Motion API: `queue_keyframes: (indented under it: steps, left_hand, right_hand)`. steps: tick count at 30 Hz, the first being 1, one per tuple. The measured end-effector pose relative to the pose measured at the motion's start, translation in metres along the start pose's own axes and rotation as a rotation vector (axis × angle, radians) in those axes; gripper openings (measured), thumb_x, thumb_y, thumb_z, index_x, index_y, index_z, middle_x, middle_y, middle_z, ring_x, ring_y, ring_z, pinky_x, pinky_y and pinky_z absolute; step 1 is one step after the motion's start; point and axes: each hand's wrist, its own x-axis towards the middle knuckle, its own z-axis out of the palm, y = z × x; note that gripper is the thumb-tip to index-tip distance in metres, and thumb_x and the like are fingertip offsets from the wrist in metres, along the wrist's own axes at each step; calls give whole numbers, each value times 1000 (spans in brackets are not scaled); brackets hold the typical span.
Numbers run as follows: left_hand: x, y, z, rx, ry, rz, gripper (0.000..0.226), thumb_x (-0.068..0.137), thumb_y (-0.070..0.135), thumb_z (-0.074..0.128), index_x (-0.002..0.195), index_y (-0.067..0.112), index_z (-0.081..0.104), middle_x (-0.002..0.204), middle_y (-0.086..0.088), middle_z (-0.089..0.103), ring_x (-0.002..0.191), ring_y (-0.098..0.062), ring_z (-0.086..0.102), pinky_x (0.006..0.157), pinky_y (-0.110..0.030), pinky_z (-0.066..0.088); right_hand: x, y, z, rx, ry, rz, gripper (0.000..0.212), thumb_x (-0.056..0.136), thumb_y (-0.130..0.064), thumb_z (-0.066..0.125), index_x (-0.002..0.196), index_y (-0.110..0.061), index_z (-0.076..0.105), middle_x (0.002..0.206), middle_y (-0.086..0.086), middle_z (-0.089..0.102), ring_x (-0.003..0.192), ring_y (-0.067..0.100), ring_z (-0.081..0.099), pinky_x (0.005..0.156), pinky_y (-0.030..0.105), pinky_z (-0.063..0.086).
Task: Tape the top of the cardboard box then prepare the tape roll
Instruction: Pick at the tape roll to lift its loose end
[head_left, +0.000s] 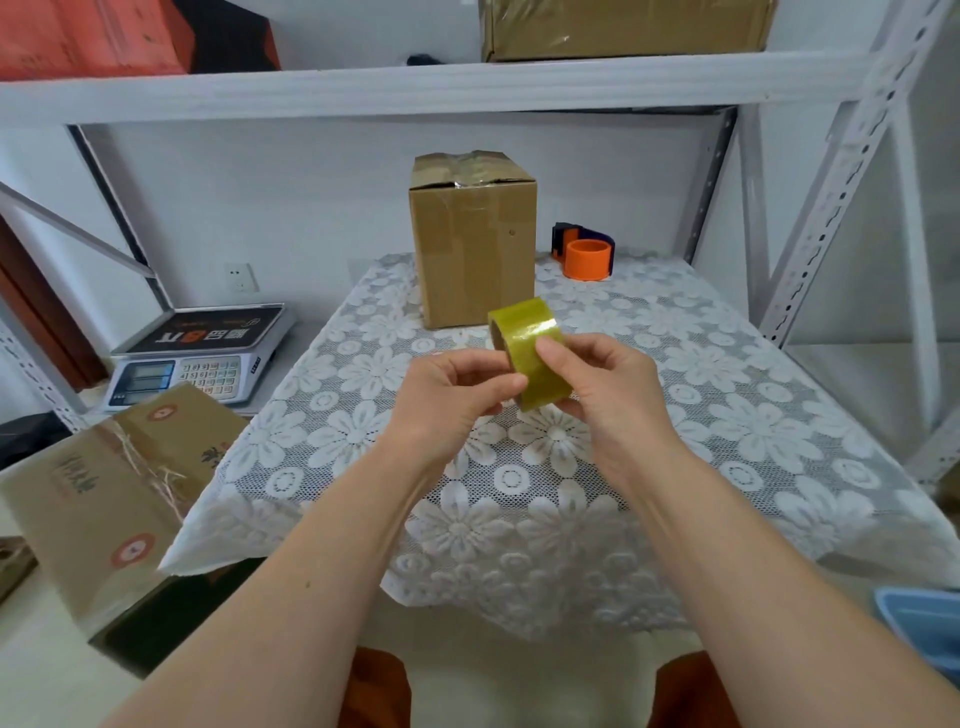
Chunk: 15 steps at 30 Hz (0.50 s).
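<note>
Both hands, the left hand (457, 395) and right hand (602, 384), pinch the yellowish tape roll (530, 353) above the middle of the lace-covered desk (727, 441). The taped cardboard box (472, 244) stands upright near the far edge, an orange tape dispenser (584, 254) beside it. White metal shelving (415, 88) frames the desk.

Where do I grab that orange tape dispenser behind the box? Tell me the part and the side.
Take the tape dispenser by its dark body at the rear, probably coming from above and the right. The orange drum faces the front, and the cardboard box stands close on its left, so that side looks cramped. Both the left hand and the right hand are occupied with the tape roll.
</note>
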Motion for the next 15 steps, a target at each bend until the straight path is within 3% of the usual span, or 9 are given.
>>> queue_keyframes:
  steps: [2, 4, 8, 10, 15]
  left_hand:
    - [-3, -1, 2, 43, 4, 22, 24, 70, 0, 79, 92, 5, 71, 87, -9, 74, 74, -9, 66, 65, -16, 51]
    - [-6, -2, 7, 142, 27, 78, 31, 64, 3, 84, 89, 9, 67, 81, -4, 72, 70, -6, 65, 65, -17, 52]
    - [-7, -2, 12, 282, 155, 115, 38, 56, 19, 90, 82, 13, 64, 73, -1, 71, 63, -7, 64, 62, -23, 54]
    - [-7, 0, 10, 216, 126, 70, 28, 61, 18, 88, 79, 15, 67, 70, 0, 72, 65, -11, 67, 66, -26, 57]
    - [-3, 4, 7, -108, 45, -72, 7, 76, 9, 76, 80, 8, 70, 70, -4, 73, 62, -14, 68, 66, -22, 58]
  right_hand:
    - [-1, 0, 0, -8, -1, -5, 8, 78, -17, 74, 83, -13, 69, 84, 2, 70, 82, 14, 65, 88, 41, 55]
    - [-1, 1, 1, -33, -1, -9, 8, 75, -17, 76, 75, -13, 69, 80, 5, 70, 79, 17, 66, 86, 41, 55]
    - [-4, 1, 6, -53, -35, -39, 10, 74, -16, 76, 72, -12, 68, 74, 4, 69, 69, 10, 64, 67, 23, 54]
    - [-4, -1, 5, -38, -33, -50, 8, 75, -16, 76, 74, -12, 69, 72, 1, 70, 64, 5, 64, 59, 17, 51]
    - [-1, -2, 4, -57, -16, -77, 7, 81, -18, 71, 84, -23, 73, 89, -4, 72, 81, 5, 64, 72, 21, 48]
